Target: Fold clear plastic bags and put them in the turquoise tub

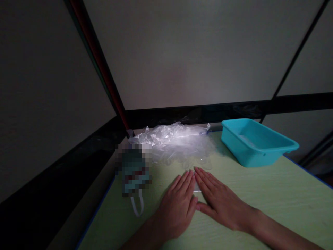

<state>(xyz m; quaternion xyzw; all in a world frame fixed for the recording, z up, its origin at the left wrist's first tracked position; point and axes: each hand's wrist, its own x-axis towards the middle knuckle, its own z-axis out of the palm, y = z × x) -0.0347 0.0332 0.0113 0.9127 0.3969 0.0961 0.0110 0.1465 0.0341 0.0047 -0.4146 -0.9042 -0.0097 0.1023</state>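
Note:
My left hand (179, 203) lies flat on the table, its fingers stretched out and pointing away from me. Opposite it, my right hand (218, 198) is also flat, slanting inward so that the fingertips and thumbs of both hands nearly meet. In the gap between them shows a small clear piece of plastic (197, 187) with a pale edge; the hands cover the rest of it. Just beyond the fingertips lies a spread of thin clear plastic pieces (182, 151), too blurred to name surely. Crumpled clear plastic wrap (166, 133) is heaped behind them.
A turquoise plastic basin (260, 158) stands at the back right of the pale green table (286, 205). At the left is a pixelated dark green item (135, 170) with a white loop (137, 208). Light panels (187, 62) with black trim rise behind the table.

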